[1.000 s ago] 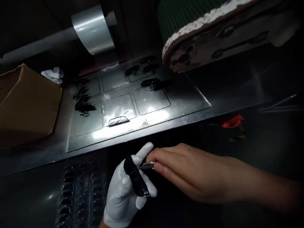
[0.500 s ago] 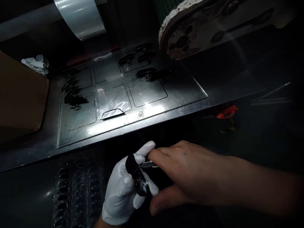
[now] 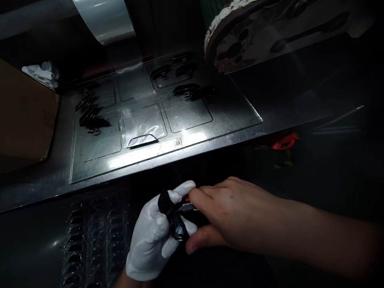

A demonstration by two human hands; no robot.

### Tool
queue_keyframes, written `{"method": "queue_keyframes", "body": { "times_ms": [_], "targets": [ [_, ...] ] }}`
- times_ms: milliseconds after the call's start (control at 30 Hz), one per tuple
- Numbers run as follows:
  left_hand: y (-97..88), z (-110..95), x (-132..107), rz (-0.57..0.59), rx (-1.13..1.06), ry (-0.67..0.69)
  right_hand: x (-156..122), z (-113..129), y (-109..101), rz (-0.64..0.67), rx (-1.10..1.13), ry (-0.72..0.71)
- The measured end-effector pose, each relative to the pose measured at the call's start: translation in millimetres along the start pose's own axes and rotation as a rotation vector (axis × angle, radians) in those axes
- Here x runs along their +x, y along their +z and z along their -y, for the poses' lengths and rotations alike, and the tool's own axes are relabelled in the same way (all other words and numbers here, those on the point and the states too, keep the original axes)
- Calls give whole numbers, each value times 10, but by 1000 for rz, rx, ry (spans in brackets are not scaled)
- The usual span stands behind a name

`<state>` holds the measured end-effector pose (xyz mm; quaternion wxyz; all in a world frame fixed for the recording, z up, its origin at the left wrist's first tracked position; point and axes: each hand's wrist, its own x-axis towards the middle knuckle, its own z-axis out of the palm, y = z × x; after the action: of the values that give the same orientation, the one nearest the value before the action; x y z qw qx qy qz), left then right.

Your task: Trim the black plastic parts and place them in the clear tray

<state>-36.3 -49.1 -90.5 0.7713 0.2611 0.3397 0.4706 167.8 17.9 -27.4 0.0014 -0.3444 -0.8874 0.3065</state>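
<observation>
In the head view my left hand (image 3: 150, 240), in a white glove, grips a small glossy black plastic part (image 3: 172, 218) between thumb and fingers. The part is held at a slant below the table edge. Bare and closed, my right hand (image 3: 228, 216) comes in from the right around a red-handled metal tool (image 3: 187, 206). Its metal end reaches the side of the black part. Most of the tool is hidden behind my fingers, so its exact kind does not show.
A glass sheet (image 3: 189, 120) on the metal table bears several black parts (image 3: 186, 90). Below left lies a clear tray (image 3: 99, 240) of similar parts. A cardboard box (image 3: 27, 116), a white cloth (image 3: 42, 74), a worn machine arm (image 3: 240, 44) and a red handle (image 3: 285, 141) surround the area.
My right thumb has moved up, closer to the fingers, and some of the tool's red handle now shows. The black part has turned slightly in my left hand. The view has shifted a little.
</observation>
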Motion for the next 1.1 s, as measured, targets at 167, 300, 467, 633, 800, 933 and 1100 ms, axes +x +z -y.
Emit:
{"method": "queue_keyframes", "body": {
  "times_ms": [167, 300, 467, 633, 800, 933, 1100],
  "targets": [
    [7, 15, 6, -17, 5, -7, -1, -16, 38, 1, -42, 16],
    [53, 24, 59, 1, 21, -18, -42, -84, 80, -21, -10, 22],
    [94, 60, 130, -81, 70, -46, -105, -203, 120, -24, 41, 53],
    [170, 99, 216, -49, 107, -74, -187, -344, 181, -19, 92, 49],
    [248, 177, 291, -33, 103, -59, -441, -531, 174, -221, 502, -20],
    [303, 195, 314, -38, 148, -54, -610, -658, 100, -477, 515, 85],
    [394, 141, 277, 13, 199, -153, -584, -607, -25, -532, 178, -119]
  ]
}}
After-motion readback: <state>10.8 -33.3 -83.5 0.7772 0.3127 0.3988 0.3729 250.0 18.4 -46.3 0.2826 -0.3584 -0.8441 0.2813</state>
